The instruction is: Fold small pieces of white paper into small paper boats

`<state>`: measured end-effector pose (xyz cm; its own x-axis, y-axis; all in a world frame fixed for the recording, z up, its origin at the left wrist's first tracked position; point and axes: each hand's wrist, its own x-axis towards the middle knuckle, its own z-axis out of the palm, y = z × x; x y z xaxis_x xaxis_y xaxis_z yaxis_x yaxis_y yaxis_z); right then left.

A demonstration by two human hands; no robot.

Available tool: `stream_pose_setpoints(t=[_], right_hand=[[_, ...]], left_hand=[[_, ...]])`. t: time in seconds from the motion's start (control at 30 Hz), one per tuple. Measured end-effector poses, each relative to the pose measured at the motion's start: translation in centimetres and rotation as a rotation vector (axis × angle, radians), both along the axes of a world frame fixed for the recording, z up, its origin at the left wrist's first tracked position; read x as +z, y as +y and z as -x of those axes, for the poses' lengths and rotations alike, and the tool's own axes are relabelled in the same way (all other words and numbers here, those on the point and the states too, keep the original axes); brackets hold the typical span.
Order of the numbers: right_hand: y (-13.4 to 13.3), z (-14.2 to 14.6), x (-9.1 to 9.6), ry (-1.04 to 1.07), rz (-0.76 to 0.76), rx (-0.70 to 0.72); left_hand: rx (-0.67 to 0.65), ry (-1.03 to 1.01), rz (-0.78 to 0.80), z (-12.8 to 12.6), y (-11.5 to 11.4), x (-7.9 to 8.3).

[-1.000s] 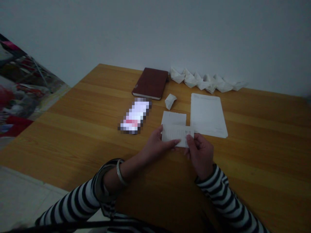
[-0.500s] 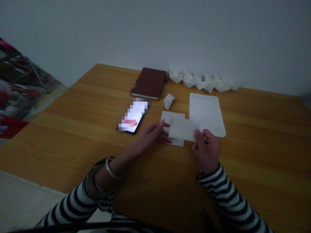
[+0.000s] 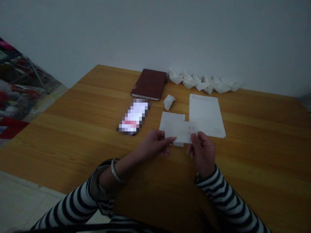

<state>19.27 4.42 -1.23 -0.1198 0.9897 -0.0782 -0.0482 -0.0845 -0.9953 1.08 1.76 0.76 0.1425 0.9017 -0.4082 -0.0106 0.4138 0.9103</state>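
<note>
Both my hands hold a small rectangular sheet of paper (image 3: pixel 179 131) with faint print, raised a little above the table. My left hand (image 3: pixel 157 142) pinches its left end, thumb on top. At the right end, the thumb and curled fingers of my right hand (image 3: pixel 202 149) grip the sheet. Under and behind it lies another white sheet (image 3: pixel 172 116), partly covered. A larger stack of white paper (image 3: pixel 206 115) rests just beyond my right hand. Farther back sits a small folded paper piece (image 3: pixel 169 102).
Several folded paper boats (image 3: pixel 206 82) stand in a row by the wall. A brown notebook (image 3: pixel 150 84) lies to their left, with a lit phone (image 3: pixel 134 116) in front of it. The wooden table (image 3: pixel 73 129) ends at the left, where clutter (image 3: pixel 19 87) shows beyond.
My left hand has closed on the left end of the sheet, its fingers apart before. My right hand and the sheet have shifted slightly left and nearer to me.
</note>
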Motion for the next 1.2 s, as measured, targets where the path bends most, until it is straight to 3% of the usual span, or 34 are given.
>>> stream_pose_setpoints(t=[0.13,0.23,0.47,0.53,0.63,0.7,0.8,0.9,1.03,1.2], right_hand=[[-0.2,0.7,0.0,-0.026,0.083,0.209],[-0.3,1.0,0.0,-0.073,0.103,0.209],[0.3,0.4,-0.5,0.028,0.045,0.034],[1.1,-0.2,-0.7,0.044,0.031,-0.074],[2.4,-1.1,-0.8,0.112,-0.019,-0.357],[2.7,-1.2,-0.8,0.123,-0.077,-0.435],[2.0,-0.5,-0.5,0.105,-0.045,-0.198],[0.8,0.5,-0.2,0.1,0.002,0.045],[0.0,1.1,0.0,0.033,0.014,0.137],[-0.1,0.9,0.2,-0.005,-0.027,0.166]], left_hand=[[0.058,-0.036,-0.093,-1.1,-0.3,0.0],[0.068,-0.071,-0.123,-1.6,-0.5,-0.2],[0.11,-0.032,-0.149,-1.5,-0.6,-0.4],[0.141,-0.034,-0.142,-1.2,-0.5,-0.4],[0.201,-0.03,-0.141,-0.8,-0.2,-0.2],[0.245,-0.017,-0.15,-0.7,-0.1,-0.1],[0.247,-0.025,-0.175,-0.9,-0.1,-0.1],[0.142,-0.062,-0.166,-1.3,-0.4,-0.1],[0.033,-0.116,-0.125,-1.7,-0.7,0.0],[0.021,-0.151,-0.081,-1.6,-0.6,-0.2]])
